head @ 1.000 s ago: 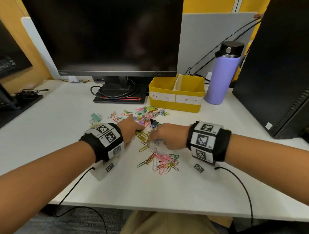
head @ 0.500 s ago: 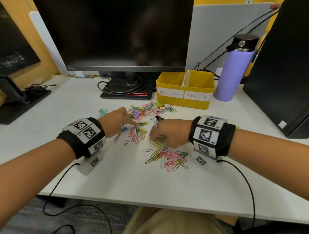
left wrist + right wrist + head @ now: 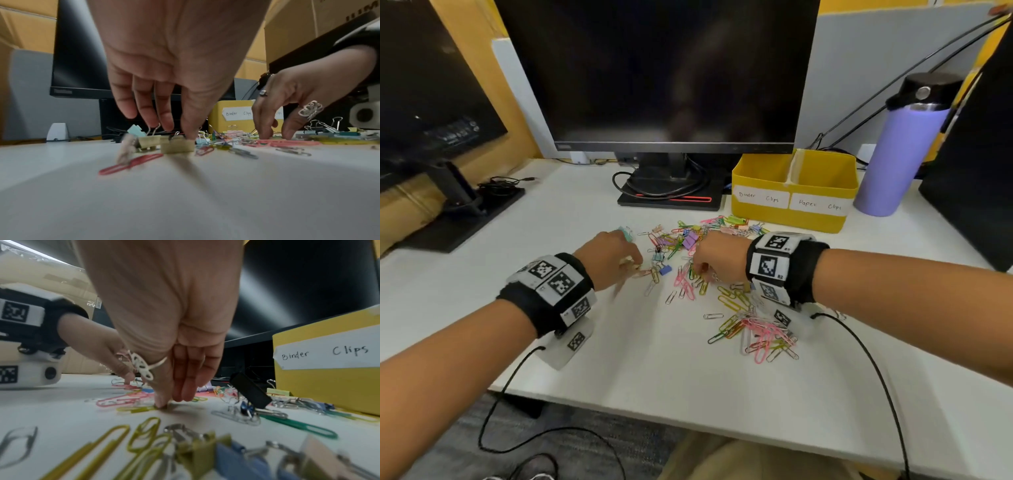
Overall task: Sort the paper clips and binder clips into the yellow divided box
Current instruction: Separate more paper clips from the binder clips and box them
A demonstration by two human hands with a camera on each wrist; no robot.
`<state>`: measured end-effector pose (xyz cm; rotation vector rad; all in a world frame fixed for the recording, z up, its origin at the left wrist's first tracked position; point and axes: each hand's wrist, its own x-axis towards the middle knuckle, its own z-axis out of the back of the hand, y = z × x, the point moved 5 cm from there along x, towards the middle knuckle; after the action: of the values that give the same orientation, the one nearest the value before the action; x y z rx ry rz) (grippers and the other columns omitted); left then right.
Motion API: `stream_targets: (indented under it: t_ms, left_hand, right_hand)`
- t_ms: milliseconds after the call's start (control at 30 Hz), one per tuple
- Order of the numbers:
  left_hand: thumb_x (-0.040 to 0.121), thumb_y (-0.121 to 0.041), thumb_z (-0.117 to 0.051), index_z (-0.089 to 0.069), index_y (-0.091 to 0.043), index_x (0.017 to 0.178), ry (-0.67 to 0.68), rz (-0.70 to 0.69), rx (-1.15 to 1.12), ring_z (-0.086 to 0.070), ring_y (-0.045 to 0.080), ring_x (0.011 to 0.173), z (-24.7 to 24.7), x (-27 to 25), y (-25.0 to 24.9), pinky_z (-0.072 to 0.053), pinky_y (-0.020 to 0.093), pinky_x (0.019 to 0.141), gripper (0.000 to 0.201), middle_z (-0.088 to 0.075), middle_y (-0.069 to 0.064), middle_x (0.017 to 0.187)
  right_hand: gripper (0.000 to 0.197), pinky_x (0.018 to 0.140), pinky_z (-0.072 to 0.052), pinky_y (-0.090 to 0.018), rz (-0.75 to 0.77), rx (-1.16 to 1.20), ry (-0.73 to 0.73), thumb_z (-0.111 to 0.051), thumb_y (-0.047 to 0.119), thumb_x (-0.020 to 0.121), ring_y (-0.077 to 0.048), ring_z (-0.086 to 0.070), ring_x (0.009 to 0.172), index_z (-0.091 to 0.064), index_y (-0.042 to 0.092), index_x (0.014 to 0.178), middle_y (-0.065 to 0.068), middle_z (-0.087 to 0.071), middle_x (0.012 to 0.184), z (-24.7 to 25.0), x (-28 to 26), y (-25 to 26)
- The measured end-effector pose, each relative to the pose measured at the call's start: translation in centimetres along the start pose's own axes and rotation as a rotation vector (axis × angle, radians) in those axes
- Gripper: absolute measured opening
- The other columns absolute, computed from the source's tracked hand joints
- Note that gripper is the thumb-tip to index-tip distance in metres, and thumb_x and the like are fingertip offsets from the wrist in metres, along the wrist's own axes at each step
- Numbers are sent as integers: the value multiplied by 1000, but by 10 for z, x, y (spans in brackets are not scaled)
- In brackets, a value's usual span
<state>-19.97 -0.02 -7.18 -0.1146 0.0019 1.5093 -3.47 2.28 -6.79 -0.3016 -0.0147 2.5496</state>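
Both hands are down in the clip pile, picking items out; by the look of it nothing has reached the yellow divided box (image 3: 794, 209) at the far right, labelled "Binder Clips" and "Paper Clips". The left hand (image 3: 164, 68) has straight fingers pressing a gold binder clip (image 3: 177, 146); the right hand (image 3: 164, 321) presses straight fingertips onto a yellow paper clip (image 3: 135, 409). Next, each should pinch and lift its clip.
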Motion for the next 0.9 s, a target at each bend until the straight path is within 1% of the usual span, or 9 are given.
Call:
stream_targets:
  t_ms: [133,200,300,400,467,567,700,800,900]
  left_hand:
    - [87,-26,-59,-65,-26,114,11,-59,-10,-54,24,108,3,7,-20,-43,32,93,28,-55,7,114]
    - [86,-30,-60,-64,-27,116,75,-93,21,-55,24,108,-1,13,-32,-44,31,90,30,-57,6,114]
    - [87,-30,-61,-64,-20,115,127,-115,99,-56,23,110,-6,20,-43,-45,32,91,30,-60,6,117]
    - [88,-32,-59,-61,-15,112,106,-111,91,-55,23,110,-4,23,-46,-45,32,91,30,-56,5,120]
    - [89,-30,-58,-60,-13,112,60,-72,29,-53,23,112,2,22,-40,-42,32,94,28,-53,6,122]
    - [88,-25,-60,-59,-12,111,4,-13,-3,-54,24,110,12,12,-20,-42,30,93,26,-55,9,120]
    - [86,-21,-60,-59,-16,100,117,19,137,-55,21,107,-1,-17,-3,-44,30,91,15,-54,2,115]
    - [87,-17,-58,-60,-14,105,133,73,157,-56,23,106,-4,-24,7,-47,31,91,18,-50,4,119]
    - [88,-15,-58,-61,-13,113,142,108,143,-56,24,110,-4,-18,23,-44,30,94,25,-50,5,125]
  right_hand:
    - [25,89,-39,-22,-20,28,-21,-51,8,89,-30,-55,118,-67,1,108,-15,-63,123,0,3,-2]
    - [27,86,-44,-26,-33,44,15,-51,6,89,-29,-58,111,-65,2,112,-13,-65,118,0,1,-3]
    - [32,89,-47,-33,-93,69,45,-48,3,89,-29,-56,110,-58,4,120,-14,-61,121,0,-13,-14]
    - [29,89,-45,-34,-196,57,2,-45,6,91,-29,-54,110,-58,4,117,-15,-59,120,-2,-36,-39]
    - [28,89,-45,-33,-280,29,30,-47,10,92,-27,-54,111,-58,6,117,-13,-59,121,-7,-51,-57]
    - [36,91,-45,-34,-336,10,44,-51,12,92,-27,-51,119,-51,13,128,-10,-54,130,-11,-63,-68]
    - [40,95,-42,-32,-156,114,-108,-50,12,93,-25,-50,122,-51,19,132,-8,-55,134,10,-42,-34]
    - [44,105,-36,-32,9,139,-57,-44,2,93,-25,-46,129,-48,16,135,-10,-51,139,16,-10,7]
    - [50,99,-40,-33,86,35,17,-37,-1,93,-29,-48,125,-37,12,141,-14,-51,136,21,19,43]
